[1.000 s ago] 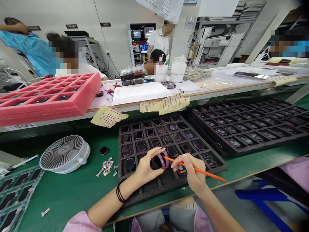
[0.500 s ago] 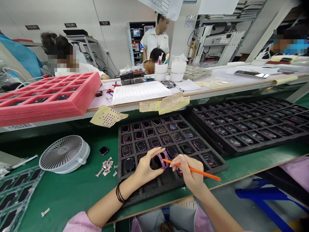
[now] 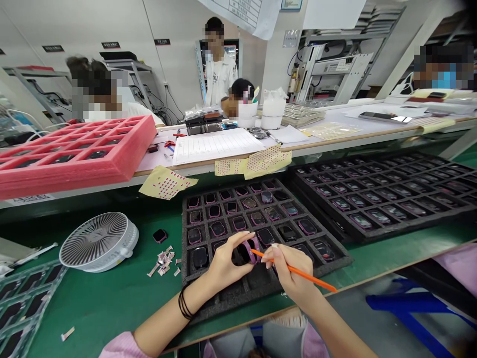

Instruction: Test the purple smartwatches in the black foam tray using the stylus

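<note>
My left hand [image 3: 228,258] is closed around the edges of a purple smartwatch case [image 3: 255,244], thumb below and fingers above, and holds it tilted over the tray. In my right hand [image 3: 292,271] is a thin orange stick tool [image 3: 311,279], gripped like a pen. Its tip meets the side of the purple case, though the exact contact is too small to make out. Beneath both hands lies a black foam tray [image 3: 233,298] with smartwatches in its compartments, such as a dark watch [image 3: 200,256] at the left.
A white fan [image 3: 99,242], a loose watch [image 3: 160,235] and small pale strips [image 3: 163,260] lie left on the green mat [image 3: 112,303]. More black trays [image 3: 367,233] stand right. A shelf ahead bears a pink foam tray [image 3: 128,159] and papers [image 3: 216,146]. People are beyond.
My hands stay nearly in place, the orange tool's tip still at the case. In the background, the standing person in white has shifted left and turned.
</note>
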The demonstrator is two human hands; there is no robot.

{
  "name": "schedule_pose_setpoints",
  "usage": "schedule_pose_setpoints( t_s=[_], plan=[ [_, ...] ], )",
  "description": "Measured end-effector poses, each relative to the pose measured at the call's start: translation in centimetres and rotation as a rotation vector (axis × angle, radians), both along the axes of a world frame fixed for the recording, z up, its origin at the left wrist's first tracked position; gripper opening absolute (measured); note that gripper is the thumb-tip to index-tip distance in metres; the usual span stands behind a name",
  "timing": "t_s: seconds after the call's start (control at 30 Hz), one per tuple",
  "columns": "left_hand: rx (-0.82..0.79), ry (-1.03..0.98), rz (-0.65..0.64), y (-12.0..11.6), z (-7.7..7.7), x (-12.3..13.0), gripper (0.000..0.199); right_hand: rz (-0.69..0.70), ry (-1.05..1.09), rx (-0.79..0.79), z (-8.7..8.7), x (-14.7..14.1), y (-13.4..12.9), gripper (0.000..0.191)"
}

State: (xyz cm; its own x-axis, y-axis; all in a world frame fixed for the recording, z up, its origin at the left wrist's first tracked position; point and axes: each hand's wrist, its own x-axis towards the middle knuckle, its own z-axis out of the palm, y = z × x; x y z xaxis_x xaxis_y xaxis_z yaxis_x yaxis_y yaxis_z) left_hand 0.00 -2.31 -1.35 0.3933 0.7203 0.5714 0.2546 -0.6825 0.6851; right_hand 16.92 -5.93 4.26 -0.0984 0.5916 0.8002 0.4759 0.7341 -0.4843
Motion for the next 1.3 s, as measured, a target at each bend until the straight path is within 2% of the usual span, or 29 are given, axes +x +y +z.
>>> schedule_pose_setpoints(
  t_s=[0.27,0.53,1.3],
  plan=[
    [-0.01,-0.012,-0.001,0.01,-0.07,-0.08,0.071,0.012,0.001,-0.034,-0.57,0.13,0.22,0.03],
    [-0.006,-0.019,-0.009,0.04,-0.09,-0.04,0.072,0.023,0.018,-0.031,-0.2,0.07,0.18,0.032],
    [-0.011,0.004,-0.01,-0.07,0.24,-0.04,0.071,0.046,0.043,-0.113,-0.71,0.52,0.03,0.032]
  ],
)
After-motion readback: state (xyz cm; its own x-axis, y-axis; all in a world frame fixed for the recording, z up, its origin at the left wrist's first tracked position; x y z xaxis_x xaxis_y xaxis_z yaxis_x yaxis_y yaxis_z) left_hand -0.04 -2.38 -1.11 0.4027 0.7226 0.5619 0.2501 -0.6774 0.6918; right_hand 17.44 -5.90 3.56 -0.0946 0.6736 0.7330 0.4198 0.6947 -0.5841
